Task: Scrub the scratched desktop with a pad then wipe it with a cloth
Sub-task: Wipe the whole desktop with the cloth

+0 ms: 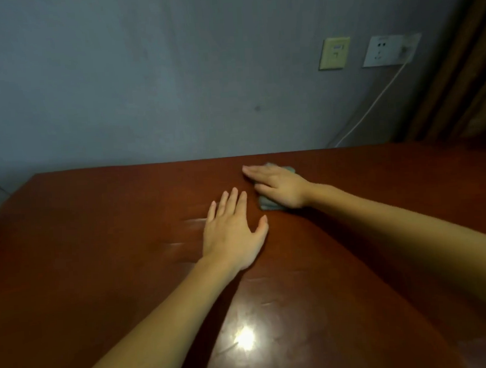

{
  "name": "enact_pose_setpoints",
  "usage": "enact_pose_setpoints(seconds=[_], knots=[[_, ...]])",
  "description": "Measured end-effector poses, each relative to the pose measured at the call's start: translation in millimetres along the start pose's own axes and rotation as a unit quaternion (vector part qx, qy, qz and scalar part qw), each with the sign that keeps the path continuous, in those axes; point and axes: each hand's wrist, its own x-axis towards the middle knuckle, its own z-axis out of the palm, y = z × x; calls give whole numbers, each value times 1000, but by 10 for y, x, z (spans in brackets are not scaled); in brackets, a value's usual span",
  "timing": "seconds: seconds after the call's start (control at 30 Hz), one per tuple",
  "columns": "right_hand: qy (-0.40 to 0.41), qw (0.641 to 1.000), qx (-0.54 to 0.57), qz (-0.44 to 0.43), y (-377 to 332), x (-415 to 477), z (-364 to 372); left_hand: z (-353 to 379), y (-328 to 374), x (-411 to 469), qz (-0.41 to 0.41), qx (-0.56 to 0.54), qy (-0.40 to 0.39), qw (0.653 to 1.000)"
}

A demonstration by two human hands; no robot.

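The reddish-brown wooden desktop (98, 263) fills the lower half of the view, with pale scratch marks (193, 222) left of centre. My left hand (233, 232) lies flat on the wood with straight fingers, beside those marks. My right hand (279, 186) presses flat on a grey-green piece of pad or cloth (268, 205) near the desk's far edge; which of the two it is I cannot tell. Most of it is hidden under the palm, with only its edges showing.
A grey wall stands right behind the desk. On it are a yellowish switch plate (333, 53) and a white socket (390, 50) with a white cable (373, 104) running down behind the desk. A brown curtain (463, 79) hangs at the right. A lamp glare (245, 338) shines on the near wood.
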Motion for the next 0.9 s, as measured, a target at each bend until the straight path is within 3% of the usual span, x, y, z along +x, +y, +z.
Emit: enact_pose_setpoints(seconds=[0.07,0.17,0.37,0.5,0.6,0.67,0.8,0.9], knots=[[0,1000,9,12,288,-247,-90,4,-5,0,3,-4,-1,1000],[-6,992,3,128,725,-325,-212,15,1,7,2,0,-5,1000],[-22,979,-23,202,731,439,-123,3,6,3,-4,-1,-3,1000],[-19,991,-19,132,199,548,-67,-4,12,3,-4,1,-8,1000],[-1,1000,-20,9,-43,141,13,-20,19,-1,-7,6,-9,1000],[0,1000,-9,-20,69,-249,-25,-18,14,-5,-5,11,-17,1000],[2,997,-16,79,710,-842,-219,2,21,-3,-8,33,-28,999],[-12,986,-24,167,1074,-775,-275,10,13,15,-9,45,-30,998]])
